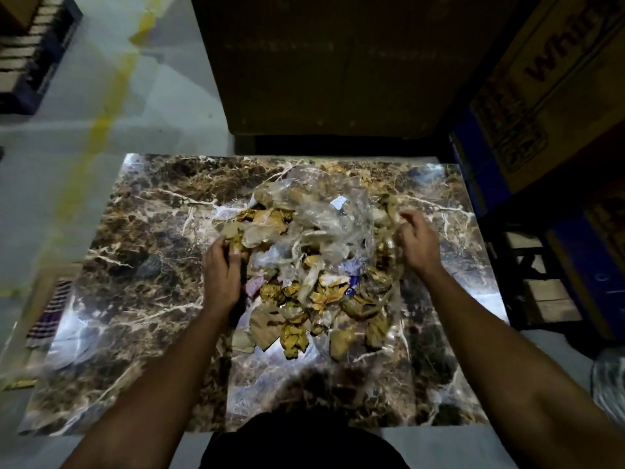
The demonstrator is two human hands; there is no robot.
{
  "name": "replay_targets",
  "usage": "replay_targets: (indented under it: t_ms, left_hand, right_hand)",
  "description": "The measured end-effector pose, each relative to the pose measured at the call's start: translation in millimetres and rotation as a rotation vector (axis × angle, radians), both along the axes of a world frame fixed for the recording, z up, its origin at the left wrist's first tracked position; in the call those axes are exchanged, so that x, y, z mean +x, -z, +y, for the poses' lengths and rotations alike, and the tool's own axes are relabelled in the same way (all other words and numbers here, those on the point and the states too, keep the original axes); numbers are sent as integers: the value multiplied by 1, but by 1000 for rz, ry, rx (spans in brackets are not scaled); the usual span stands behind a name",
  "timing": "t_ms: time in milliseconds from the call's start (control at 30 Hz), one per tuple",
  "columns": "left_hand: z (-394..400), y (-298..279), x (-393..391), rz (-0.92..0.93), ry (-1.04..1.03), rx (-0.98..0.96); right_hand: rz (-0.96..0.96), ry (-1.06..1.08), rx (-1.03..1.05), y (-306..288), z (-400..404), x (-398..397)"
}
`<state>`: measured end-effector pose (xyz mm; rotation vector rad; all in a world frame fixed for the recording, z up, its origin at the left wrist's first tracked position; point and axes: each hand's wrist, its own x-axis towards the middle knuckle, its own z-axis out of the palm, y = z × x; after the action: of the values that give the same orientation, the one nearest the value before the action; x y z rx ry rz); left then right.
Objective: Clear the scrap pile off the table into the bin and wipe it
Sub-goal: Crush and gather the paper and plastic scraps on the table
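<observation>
Dim marbled surface [142,252] carries the scrap pile [311,265] at its centre; my left hand [221,275] grips its left edge, my right hand [417,243] pinches scraps (blurred) at its right edge.

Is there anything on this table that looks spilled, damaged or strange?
Yes. A loose scrap pile of crumpled brown paper and clear plastic sprawls across the middle of the marble-patterned table. The left hand and right hand flank it. No liquid spill or breakage shows.
</observation>
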<state>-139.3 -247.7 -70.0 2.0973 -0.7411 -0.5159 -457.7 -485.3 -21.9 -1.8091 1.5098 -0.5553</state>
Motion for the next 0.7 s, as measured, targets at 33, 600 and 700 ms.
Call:
replay_targets:
  t_ms: [33, 600, 700]
  left_hand:
    - [0, 1, 8, -19, -28, -11]
    - [-51, -12, 49, 61, 127, -46]
    - [-81, -22, 61, 52, 190, -2]
  right_hand:
    - [1, 48, -45, -2, -13, -5]
    - [97, -229, 17, -9, -77, 43]
    - [179, -330, 3, -10, -94, 78]
